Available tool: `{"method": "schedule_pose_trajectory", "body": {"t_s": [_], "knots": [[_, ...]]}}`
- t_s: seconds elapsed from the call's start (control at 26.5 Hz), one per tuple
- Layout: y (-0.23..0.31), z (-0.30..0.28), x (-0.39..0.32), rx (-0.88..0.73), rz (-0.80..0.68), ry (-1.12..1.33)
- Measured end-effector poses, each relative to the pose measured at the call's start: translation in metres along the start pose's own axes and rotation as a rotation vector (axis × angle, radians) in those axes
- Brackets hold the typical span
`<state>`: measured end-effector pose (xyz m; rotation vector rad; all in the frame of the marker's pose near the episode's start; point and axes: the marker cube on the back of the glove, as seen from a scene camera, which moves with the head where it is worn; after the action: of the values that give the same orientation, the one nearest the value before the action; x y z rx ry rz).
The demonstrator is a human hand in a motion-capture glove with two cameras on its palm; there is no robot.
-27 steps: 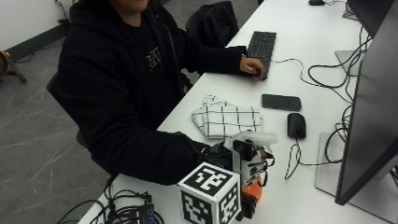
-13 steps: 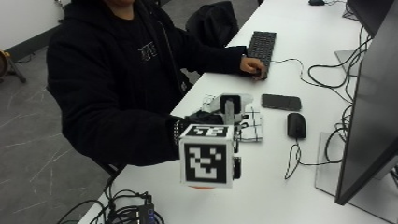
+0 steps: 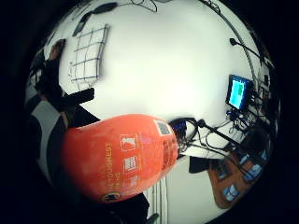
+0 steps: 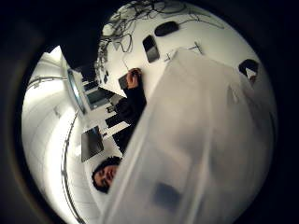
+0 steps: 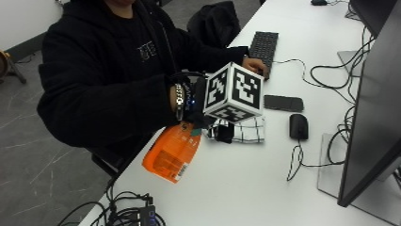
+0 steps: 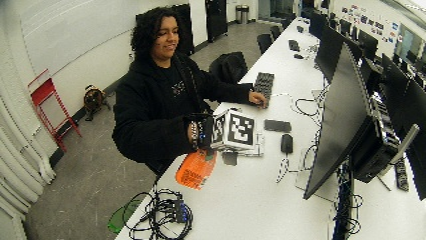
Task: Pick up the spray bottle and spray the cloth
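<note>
The orange spray bottle is now off the tabletop and held tilted in the air, its base swung out toward the person's side of the table edge and its head up near the checked cloth. A second ago it was standing upright on the tabletop, on the near side of the cloth, with the gloved right hand closing on it; half a second ago the hand was already carrying it over the cloth. So the pick-up looks done, and what remains is the spraying itself.

The fingers cannot be seen directly, as the hand is largely hidden in the outside view. The little-finger palm view is filled by the bottle's orange body, and the thumb-side palm view by its pale translucent upper part, so the bottle sits right against the palm; I judge the fingers to be wrapped round its neck.

The cloth lies flat beside the computer mouse, just below the bottle's head. The person's bare hand rests on the keyboard, well beyond the cloth. Whether the nozzle points at the cloth cannot be told.
</note>
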<state>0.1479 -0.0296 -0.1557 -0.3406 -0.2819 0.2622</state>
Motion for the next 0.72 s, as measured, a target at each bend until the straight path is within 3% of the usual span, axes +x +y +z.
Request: {"method": "schedule_pose_trajectory", "body": {"t_s": [0.23,0.72], "knots": [[-0.032,0.005,-0.034,-0.134,0.113,0.169],[-0.071,0.099,-0.039,-0.479,0.279,0.463]]}}
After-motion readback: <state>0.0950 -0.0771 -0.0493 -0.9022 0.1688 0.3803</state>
